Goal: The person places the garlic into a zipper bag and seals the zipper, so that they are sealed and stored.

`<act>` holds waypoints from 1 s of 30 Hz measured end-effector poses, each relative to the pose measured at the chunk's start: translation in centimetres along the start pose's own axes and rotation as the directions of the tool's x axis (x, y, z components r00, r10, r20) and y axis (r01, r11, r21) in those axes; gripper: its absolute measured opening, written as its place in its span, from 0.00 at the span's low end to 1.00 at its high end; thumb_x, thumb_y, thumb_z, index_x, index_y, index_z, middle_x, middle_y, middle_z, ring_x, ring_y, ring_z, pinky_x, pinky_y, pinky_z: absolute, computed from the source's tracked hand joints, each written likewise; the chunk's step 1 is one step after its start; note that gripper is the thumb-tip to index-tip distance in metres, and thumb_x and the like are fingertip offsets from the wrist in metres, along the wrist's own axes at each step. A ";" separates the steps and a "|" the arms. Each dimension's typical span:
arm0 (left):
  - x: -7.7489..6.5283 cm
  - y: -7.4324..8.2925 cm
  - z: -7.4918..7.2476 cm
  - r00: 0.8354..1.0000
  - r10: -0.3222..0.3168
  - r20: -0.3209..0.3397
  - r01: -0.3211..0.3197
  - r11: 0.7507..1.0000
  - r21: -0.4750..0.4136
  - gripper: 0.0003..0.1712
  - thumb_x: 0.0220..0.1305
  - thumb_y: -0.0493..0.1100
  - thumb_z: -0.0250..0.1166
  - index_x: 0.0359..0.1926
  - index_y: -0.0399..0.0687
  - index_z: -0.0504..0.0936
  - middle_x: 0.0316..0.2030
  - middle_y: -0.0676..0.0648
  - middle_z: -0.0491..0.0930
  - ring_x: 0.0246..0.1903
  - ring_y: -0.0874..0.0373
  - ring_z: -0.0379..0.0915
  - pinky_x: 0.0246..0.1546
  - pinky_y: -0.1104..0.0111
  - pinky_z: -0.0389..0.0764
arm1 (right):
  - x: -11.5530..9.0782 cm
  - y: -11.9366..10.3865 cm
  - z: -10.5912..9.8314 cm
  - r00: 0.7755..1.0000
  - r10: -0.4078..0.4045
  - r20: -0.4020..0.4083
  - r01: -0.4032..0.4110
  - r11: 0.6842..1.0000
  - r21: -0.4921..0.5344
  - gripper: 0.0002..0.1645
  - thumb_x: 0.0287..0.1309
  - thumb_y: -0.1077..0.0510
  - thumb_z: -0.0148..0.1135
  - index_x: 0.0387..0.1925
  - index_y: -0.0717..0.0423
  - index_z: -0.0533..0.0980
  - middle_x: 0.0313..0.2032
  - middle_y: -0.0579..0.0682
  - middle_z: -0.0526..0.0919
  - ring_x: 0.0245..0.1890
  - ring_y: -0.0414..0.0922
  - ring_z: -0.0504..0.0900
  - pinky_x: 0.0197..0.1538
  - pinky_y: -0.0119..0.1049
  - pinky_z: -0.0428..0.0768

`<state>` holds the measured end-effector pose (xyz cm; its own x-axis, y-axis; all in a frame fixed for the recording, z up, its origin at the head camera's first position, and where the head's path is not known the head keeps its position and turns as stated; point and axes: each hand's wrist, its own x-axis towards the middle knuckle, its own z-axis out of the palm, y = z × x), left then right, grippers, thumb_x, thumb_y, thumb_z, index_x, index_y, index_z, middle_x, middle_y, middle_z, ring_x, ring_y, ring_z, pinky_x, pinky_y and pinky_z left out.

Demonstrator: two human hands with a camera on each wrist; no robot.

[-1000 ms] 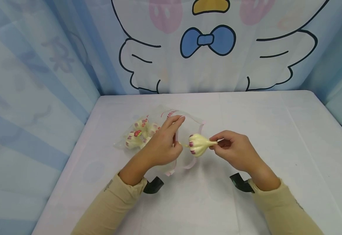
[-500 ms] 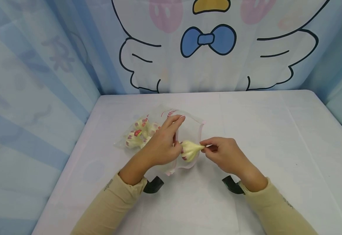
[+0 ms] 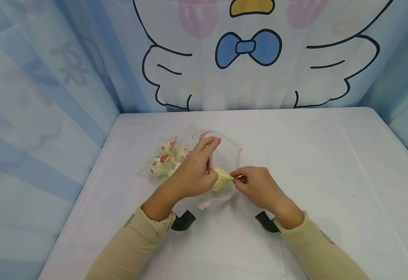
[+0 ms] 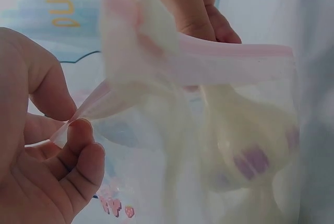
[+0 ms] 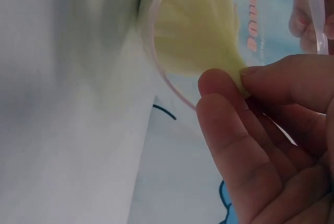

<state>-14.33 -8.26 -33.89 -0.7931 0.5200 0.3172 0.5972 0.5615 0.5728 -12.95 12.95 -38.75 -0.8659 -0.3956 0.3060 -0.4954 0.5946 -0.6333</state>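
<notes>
A clear plastic zip bag (image 3: 226, 149) with a pink-edged mouth lies on the table, its mouth facing right. My left hand (image 3: 193, 173) pinches the rim of that mouth and keeps it spread. Between thumb and fingers, my right hand (image 3: 256, 184) pinches the thin stem of a pale yellow garlic bulb (image 3: 220, 181). In the right wrist view the bulb's round body (image 5: 195, 25) is inside the mouth, stem pointing out. Purple marks show on the bulb (image 4: 250, 156) through the plastic in the left wrist view. Several more garlic bulbs (image 3: 160, 167) sit deeper in the bag, partly behind my left hand.
A white cloth covers the table (image 3: 330, 163). Behind it hangs a curtain (image 3: 249, 85) with a cartoon figure, and another blue-and-white curtain (image 3: 50, 136) stands at the left. A black strap end (image 3: 183, 221) sticks out from each sleeve cuff.
My right hand has moved left with the garlic bulb, bringing its body from outside the bag's mouth to inside it. My left hand has stayed in place on the rim.
</notes>
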 end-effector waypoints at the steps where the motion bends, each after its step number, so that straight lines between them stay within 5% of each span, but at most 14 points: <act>1: 0.0 0.0 0.0 1.000 0.003 -0.001 -0.003 1.000 0.000 0.42 0.51 0.30 0.53 0.72 0.31 0.63 0.70 0.40 0.62 0.30 0.61 0.66 0.35 0.66 0.72 | 0.1 0.0 0.2 1.000 -0.010 -0.008 0.010 1.000 -0.012 0.08 0.56 0.71 0.66 0.37 0.65 0.85 0.35 0.54 0.87 0.31 0.43 0.86 0.35 0.36 0.84; 12: -0.1 -0.1 0.2 1.000 0.027 -0.008 -0.027 1.000 0.008 0.41 0.52 0.30 0.53 0.71 0.31 0.64 0.68 0.39 0.64 0.33 0.60 0.68 0.37 0.64 0.71 | 0.4 -0.2 1.9 0.980 -0.164 -0.114 0.147 0.979 -0.142 0.05 0.51 0.72 0.66 0.31 0.65 0.84 0.28 0.53 0.84 0.26 0.42 0.80 0.32 0.35 0.81; 23: -0.1 -0.1 0.2 0.999 0.034 0.011 -0.034 0.999 0.008 0.40 0.52 0.30 0.54 0.71 0.30 0.64 0.68 0.38 0.64 0.50 0.51 0.72 0.48 0.60 0.73 | 1.2 -0.5 3.2 0.974 -0.153 -0.169 0.116 0.971 -0.209 0.04 0.48 0.72 0.65 0.28 0.65 0.80 0.25 0.53 0.80 0.25 0.46 0.76 0.31 0.40 0.79; 30: -0.1 -0.1 0.3 0.999 0.035 0.027 -0.035 0.999 0.009 0.40 0.53 0.29 0.53 0.71 0.30 0.64 0.68 0.38 0.64 0.33 0.59 0.68 0.39 0.65 0.71 | 1.8 -0.5 3.9 0.979 -0.090 -0.181 0.053 0.978 -0.202 0.03 0.47 0.71 0.64 0.27 0.65 0.79 0.25 0.53 0.78 0.25 0.48 0.75 0.31 0.42 0.79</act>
<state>-14.29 -8.18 -34.25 -0.7685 0.5563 0.3163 0.6255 0.5487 0.5547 -13.98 9.22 -40.72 -0.8156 -0.3148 0.4854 -0.5443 0.7018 -0.4595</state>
